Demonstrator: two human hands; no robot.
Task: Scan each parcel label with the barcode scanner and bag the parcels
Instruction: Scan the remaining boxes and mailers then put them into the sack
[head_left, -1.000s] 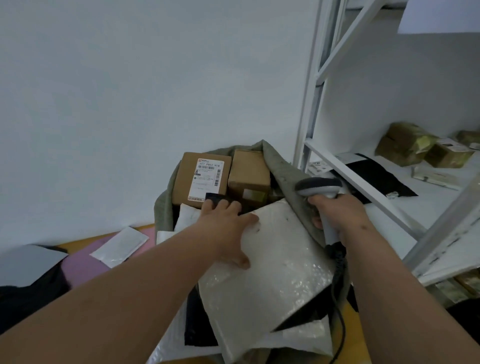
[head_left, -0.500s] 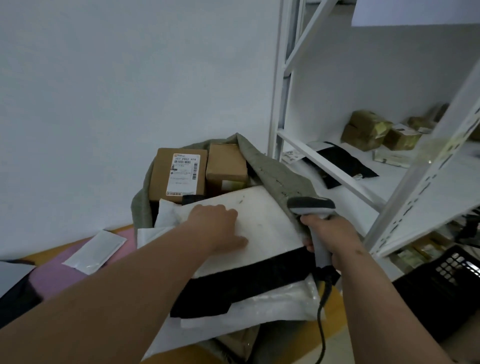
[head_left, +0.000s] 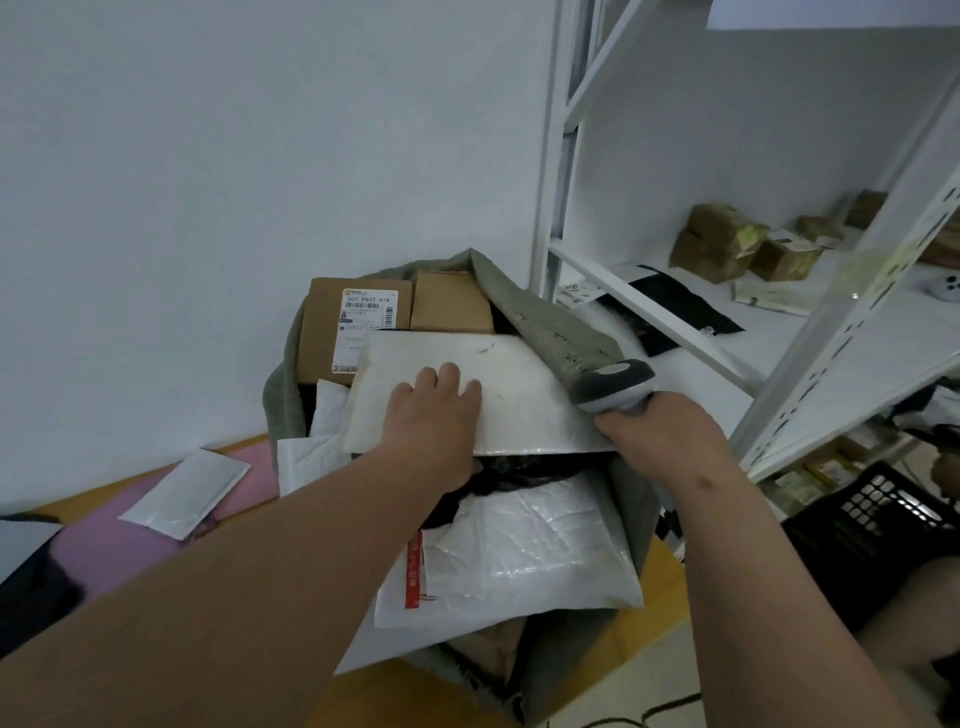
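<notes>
A grey-green sack (head_left: 550, 322) stands open on the floor, stuffed with parcels. My left hand (head_left: 434, 421) presses flat on a white padded mailer (head_left: 519, 395) lying on top of the pile. My right hand (head_left: 660, 431) grips the handle of the grey barcode scanner (head_left: 613, 384) at the sack's right rim, its head pointing left. Behind the mailer are a labelled cardboard box (head_left: 353, 327) and a smaller plain box (head_left: 449, 304). Below lie a black bag (head_left: 519, 473) and a white bubble mailer with a red strip (head_left: 524, 551).
A white metal shelf rack (head_left: 841, 338) stands to the right, holding brown parcels (head_left: 719, 241) and a black mailer (head_left: 675, 304). A loose white mailer (head_left: 187, 491) lies on a pink mat at left. A black plastic crate (head_left: 878, 525) sits at lower right. A white wall is behind.
My left hand has pushed the white mailer farther back and flatter into the sack, uncovering the black bag and the bubble mailer beneath. The scanner hand has stayed at the sack's right rim.
</notes>
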